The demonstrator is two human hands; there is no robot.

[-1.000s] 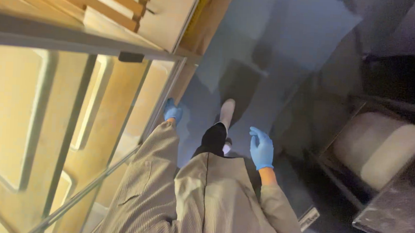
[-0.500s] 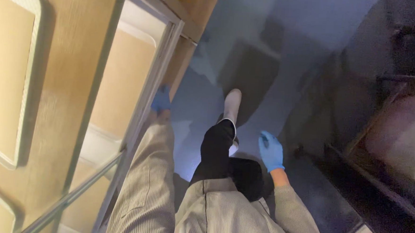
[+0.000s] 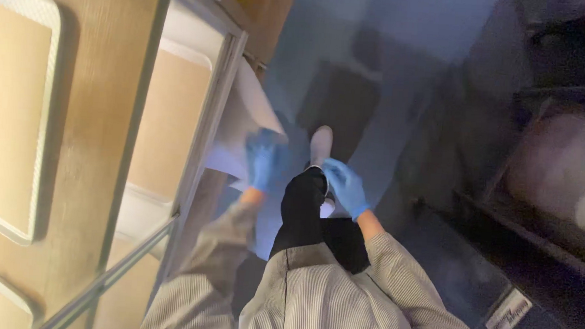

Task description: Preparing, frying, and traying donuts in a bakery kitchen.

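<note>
Left hand (image 3: 261, 159) blurred, grip unclear, against white sheet (image 3: 244, 125); right hand (image 3: 345, 186) loosely open, empty.

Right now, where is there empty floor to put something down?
The floor looks bare ahead of the shoe, between the rack and the dark shelves. It is crowded at the rack, where the left hand touches a white sheet. The right hand hangs by the knee.
</note>
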